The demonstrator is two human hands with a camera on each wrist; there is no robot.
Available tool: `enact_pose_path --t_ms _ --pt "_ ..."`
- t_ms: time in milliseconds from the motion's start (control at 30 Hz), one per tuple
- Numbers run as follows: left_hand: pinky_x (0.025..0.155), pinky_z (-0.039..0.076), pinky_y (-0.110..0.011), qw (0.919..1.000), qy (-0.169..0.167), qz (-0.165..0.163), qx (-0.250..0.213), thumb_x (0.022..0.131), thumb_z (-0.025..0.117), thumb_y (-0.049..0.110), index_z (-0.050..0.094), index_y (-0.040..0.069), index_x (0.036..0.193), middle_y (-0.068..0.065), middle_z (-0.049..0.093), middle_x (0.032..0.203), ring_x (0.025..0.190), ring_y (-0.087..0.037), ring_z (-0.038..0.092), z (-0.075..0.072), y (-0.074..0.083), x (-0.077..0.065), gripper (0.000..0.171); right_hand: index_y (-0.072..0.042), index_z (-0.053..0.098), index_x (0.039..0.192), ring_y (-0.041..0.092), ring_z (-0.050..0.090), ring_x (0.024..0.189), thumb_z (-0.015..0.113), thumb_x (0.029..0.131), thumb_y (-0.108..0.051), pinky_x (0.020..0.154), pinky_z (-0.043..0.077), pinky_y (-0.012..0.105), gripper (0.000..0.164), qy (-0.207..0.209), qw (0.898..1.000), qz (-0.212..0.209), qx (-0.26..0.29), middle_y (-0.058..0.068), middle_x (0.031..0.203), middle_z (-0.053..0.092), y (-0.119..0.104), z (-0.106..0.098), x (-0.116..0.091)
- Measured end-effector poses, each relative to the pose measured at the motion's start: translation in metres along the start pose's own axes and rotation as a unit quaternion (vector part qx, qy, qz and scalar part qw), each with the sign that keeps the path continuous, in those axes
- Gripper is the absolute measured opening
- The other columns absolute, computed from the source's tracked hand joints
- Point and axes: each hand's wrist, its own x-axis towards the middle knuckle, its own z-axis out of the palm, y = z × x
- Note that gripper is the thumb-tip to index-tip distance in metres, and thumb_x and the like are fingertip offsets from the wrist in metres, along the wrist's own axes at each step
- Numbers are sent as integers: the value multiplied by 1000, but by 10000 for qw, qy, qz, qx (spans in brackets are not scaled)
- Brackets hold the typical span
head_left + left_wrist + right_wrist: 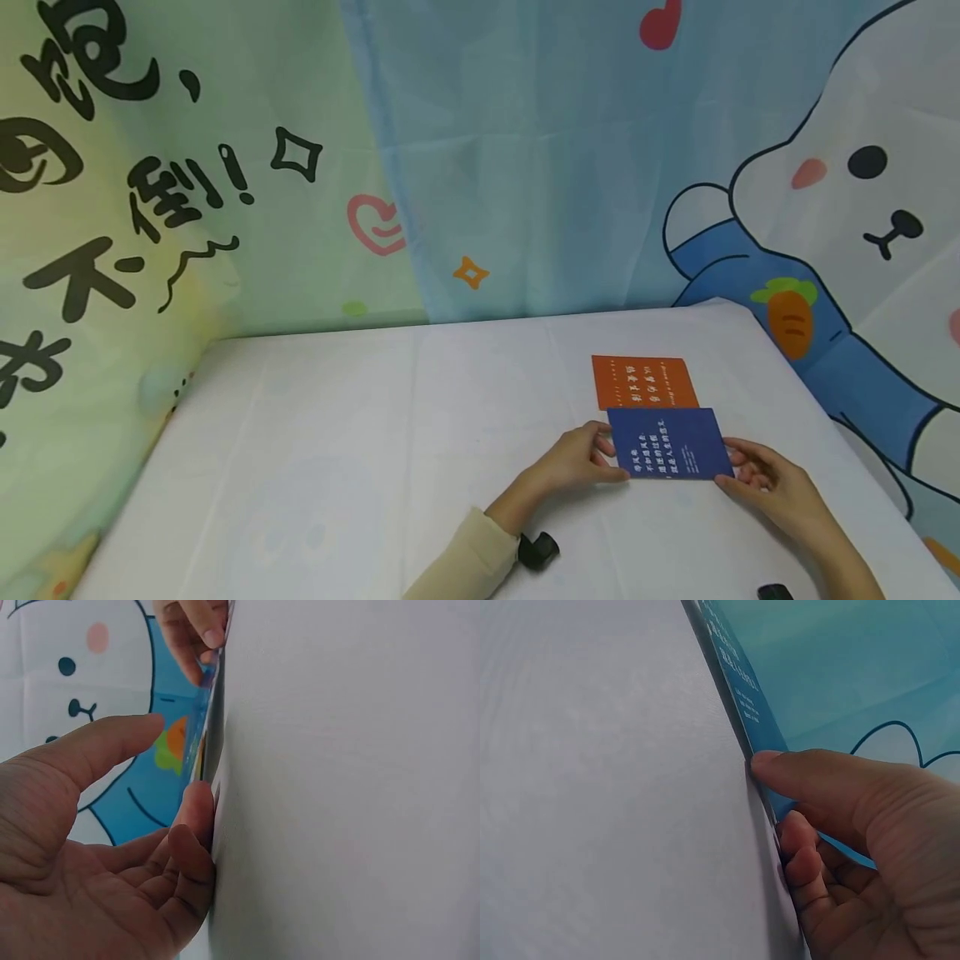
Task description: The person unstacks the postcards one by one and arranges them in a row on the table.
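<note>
A dark blue card [671,443] with white printed characters lies between the two hands, close over the white tablecloth. At its left edge is my left hand [573,458]; the left thumb stands apart from the card in the left wrist view, while a finger meets its edge. My right hand [772,482] holds the right edge, thumb [769,765] on the near corner and fingers behind it. Beyond the blue card lies an orange card [645,382] with white print, its near edge right at the blue card's far edge.
White cloth covers the table [337,467], whose far edge meets a printed backdrop [525,167]. A cartoon bear [862,192] and a carrot are printed on the right. A black device [538,552] sits at the left wrist, another [775,592] near the right wrist.
</note>
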Motion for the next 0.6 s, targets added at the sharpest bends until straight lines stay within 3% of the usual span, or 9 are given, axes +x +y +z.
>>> enact_pose_path --t_ms 233,600 --pt "67 44 -13 9998 -89 -17 179 82 78 13 47 -2 137 4 60 94 71 1 53 2 2 -4 66 10 46 135 4 44 74 75 87 -25 60 40 18 66 -80 9999 -68 -9 15 103 55 1 0 -3" --pt "69 44 -12 9993 -187 10 315 83 78 15 48 -2 138 5 58 93 72 1 52 1 -1 -5 65 10 43 137 9 44 74 74 88 -33 59 38 21 72 -434 9987 241 -69 14 103 53 -3 -4 -3"
